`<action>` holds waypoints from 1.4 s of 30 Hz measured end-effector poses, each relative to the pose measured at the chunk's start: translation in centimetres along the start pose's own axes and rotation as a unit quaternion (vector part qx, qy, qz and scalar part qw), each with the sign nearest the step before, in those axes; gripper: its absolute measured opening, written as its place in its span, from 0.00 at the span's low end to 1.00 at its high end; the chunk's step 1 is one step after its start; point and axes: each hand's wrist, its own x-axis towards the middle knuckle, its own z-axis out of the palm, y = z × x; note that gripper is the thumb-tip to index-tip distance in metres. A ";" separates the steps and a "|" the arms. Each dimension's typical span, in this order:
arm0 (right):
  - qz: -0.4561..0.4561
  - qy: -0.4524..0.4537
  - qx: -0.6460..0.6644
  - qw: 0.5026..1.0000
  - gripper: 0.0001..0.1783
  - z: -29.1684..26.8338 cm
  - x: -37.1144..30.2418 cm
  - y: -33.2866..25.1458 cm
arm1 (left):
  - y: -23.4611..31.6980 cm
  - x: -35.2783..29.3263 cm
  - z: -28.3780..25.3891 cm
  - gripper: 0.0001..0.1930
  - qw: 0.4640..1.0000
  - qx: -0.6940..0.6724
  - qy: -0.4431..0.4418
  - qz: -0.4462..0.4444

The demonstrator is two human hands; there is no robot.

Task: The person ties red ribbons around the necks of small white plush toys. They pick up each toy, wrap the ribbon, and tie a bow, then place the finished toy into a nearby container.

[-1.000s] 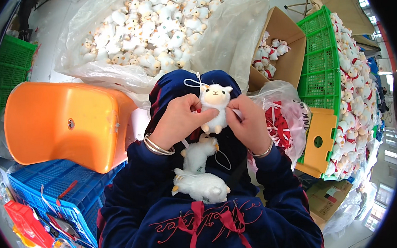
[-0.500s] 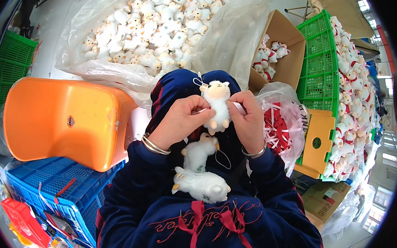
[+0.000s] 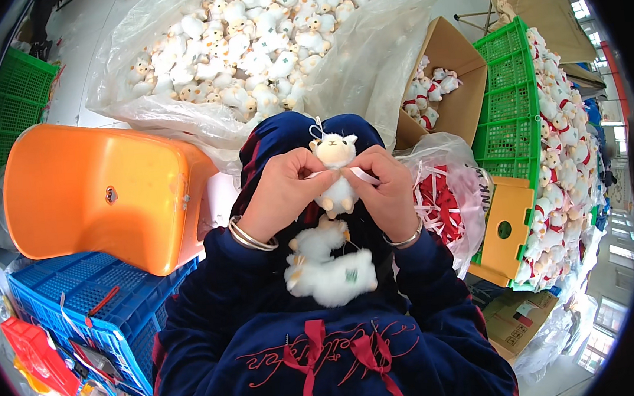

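Note:
A small white plush alpaca (image 3: 337, 194) with a beige muzzle and a thin hanging loop sits upright over my lap, its face toward me. My left hand (image 3: 279, 195) pinches one side of a pale ribbon (image 3: 364, 176) at the toy's neck. On the other side, my right hand (image 3: 389, 192) is closed on the ribbon, whose pale end sticks out between thumb and fingers. Whether a knot is there is hidden by the fingertips. Two more white plush toys lie on my lap: one plush (image 3: 319, 239) just below the held one, another plush (image 3: 334, 278) nearer, with a green patch.
Ahead lies a big clear plastic bag (image 3: 366, 67) heaped with plush toys. At right are a bag of red and pink ribbons (image 3: 440, 207), a cardboard box (image 3: 458, 56) and a green crate (image 3: 505, 109) beside more plush. An orange chair (image 3: 101, 193) and blue crate (image 3: 93, 290) stand left.
My hands have come closer together at the toy's neck, and the held toy has shifted slightly left. The nearest plush on my lap has rolled forward, showing its green patch.

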 end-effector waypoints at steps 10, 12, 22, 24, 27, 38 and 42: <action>-0.009 -0.078 0.023 0.997 0.05 -0.2 1.2 0.6 | 0.6 1.0 -1.2 0.07 0.996 -0.066 0.020 -0.053; 0.005 -0.077 0.022 0.997 0.05 0.0 0.8 1.0 | 0.8 1.2 -0.8 0.07 0.999 -0.026 0.026 -0.013; 0.033 -0.056 0.083 0.994 0.04 0.0 0.7 2.2 | 0.5 1.5 -1.3 0.07 0.999 -0.006 -0.050 -0.018; 0.033 -0.059 0.100 0.993 0.04 0.0 0.9 2.2 | 0.5 1.4 -1.0 0.07 1.000 0.005 -0.016 -0.018; 0.031 -0.067 0.117 0.990 0.03 -0.1 1.3 2.1 | 0.4 1.2 0.1 0.06 0.999 0.014 0.043 0.011; 0.016 -0.096 0.230 0.968 0.03 -0.2 1.5 3.2 | 0.1 2.0 1.3 0.05 0.990 0.048 0.054 0.121; 0.011 -0.094 0.231 0.968 0.03 -0.1 2.1 3.1 | 0.3 2.3 0.9 0.06 0.978 0.077 -0.015 0.194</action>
